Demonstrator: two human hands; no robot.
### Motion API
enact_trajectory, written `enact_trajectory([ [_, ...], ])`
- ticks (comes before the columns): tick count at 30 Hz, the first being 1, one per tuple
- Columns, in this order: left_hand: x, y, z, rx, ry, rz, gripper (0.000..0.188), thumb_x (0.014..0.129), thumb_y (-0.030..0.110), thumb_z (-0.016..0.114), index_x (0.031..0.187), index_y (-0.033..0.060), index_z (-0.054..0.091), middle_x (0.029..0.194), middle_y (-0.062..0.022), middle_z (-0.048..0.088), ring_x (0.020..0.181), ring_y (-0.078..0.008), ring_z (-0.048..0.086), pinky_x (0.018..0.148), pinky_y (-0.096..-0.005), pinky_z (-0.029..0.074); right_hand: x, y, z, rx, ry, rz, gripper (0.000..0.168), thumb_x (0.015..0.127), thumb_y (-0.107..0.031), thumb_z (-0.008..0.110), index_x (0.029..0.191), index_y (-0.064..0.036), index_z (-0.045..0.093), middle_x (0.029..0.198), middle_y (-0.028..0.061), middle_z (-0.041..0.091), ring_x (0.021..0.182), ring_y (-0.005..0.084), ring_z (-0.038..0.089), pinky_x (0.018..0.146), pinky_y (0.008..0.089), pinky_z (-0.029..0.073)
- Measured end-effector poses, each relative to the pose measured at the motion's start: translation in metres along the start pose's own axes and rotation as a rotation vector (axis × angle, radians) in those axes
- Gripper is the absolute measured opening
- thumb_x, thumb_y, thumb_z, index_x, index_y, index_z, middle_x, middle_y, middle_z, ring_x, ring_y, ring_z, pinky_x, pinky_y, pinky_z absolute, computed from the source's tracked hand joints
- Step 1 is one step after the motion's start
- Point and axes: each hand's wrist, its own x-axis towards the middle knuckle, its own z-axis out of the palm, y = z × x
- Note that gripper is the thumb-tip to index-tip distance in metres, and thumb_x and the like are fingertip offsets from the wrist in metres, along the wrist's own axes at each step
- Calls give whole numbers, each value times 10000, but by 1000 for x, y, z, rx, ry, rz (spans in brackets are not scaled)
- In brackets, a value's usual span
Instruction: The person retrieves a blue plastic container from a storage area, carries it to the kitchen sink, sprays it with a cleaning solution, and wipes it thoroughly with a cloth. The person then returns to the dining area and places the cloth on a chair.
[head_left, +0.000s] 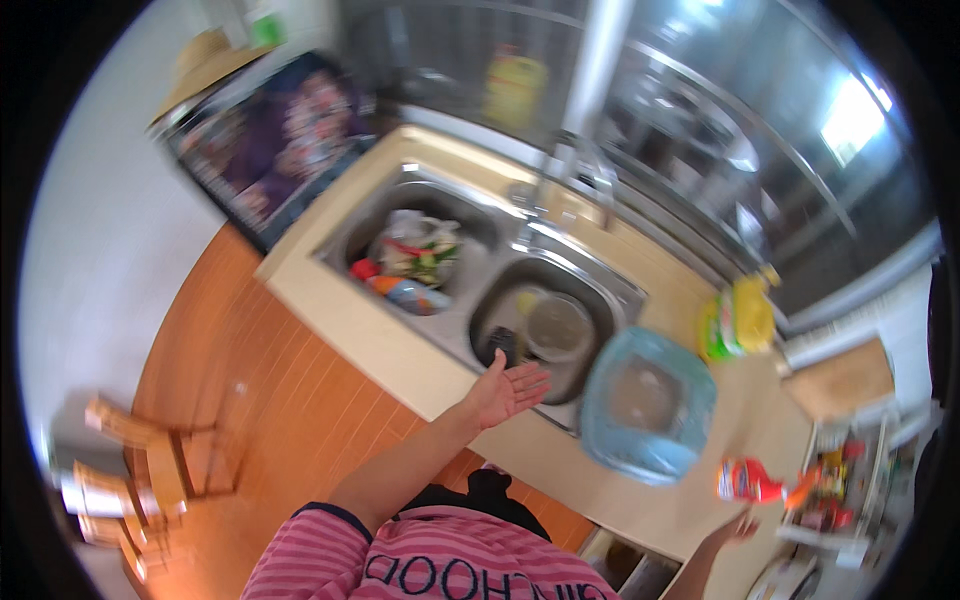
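My left hand (510, 391) is held palm up with its fingers spread, over the front rim of the right basin (489, 304) of a steel double sink. Nothing lies in it. In that basin are a round, clear-looking bowl (559, 327), a dark object (502, 343) too blurred to name, and a small yellow item (528, 302). To the right of the basin stands a blue plastic tub (600, 424) with murky-looking water. My right hand (739, 529), also empty with fingers apart, is just short of a red spray bottle (754, 481) on the counter.
The left basin (480, 259) holds food scraps (424, 251) and a bottle with a red cap (409, 294). Behind it rises a faucet (536, 199). A yellow jug (739, 315), a cutting board (847, 379) and a condiment rack (862, 487) line the right. Wooden chairs (161, 457) stand left; a drawer (626, 566) is open below.
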Motion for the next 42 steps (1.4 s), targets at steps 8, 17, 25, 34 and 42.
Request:
enact_trajectory([
  [8,-218,81,-60,-334,-407,483,741,807,656,225,1290,110,357,1331,-111,368,1211,-273,375,989,-394,316,-291,-169,286,169,-1005,188,344,924,-267,388,1064,14,527,841,85,592,628,130,556,562,241,463],
  [17,-485,40,-278,-656,183,1004,300,898,340,440,1008,82,546,925,-26,593,870,-145,576,713,-242,483,-577,-335,389,313,-1559,250,218,857,-232,555,789,-26,580,566,19,523,460,64,450,415,187,369],
  [25,-700,-22,-412,-1142,498,1399,162,822,248,606,818,87,589,627,44,528,540,-41,492,441,-143,385,-814,-403,423,179,-2005,196,253,843,-308,574,758,-73,534,581,-10,506,487,55,448,439,181,359],
  [34,-971,-144,-482,-1472,909,1772,259,818,87,570,1073,63,534,965,-36,578,820,-125,561,643,-207,477,-1163,-551,415,225,-2445,-75,216,846,-263,572,747,-72,556,613,-3,542,496,48,473,448,170,387],
  [42,-1141,-258,-527,-1554,691,2318,186,855,122,508,1024,62,555,917,-46,593,776,-146,574,646,-236,499,-1475,-708,208,539,-3161,-309,121,814,-50,584,930,-16,576,760,15,569,660,62,540,543,181,465],
])
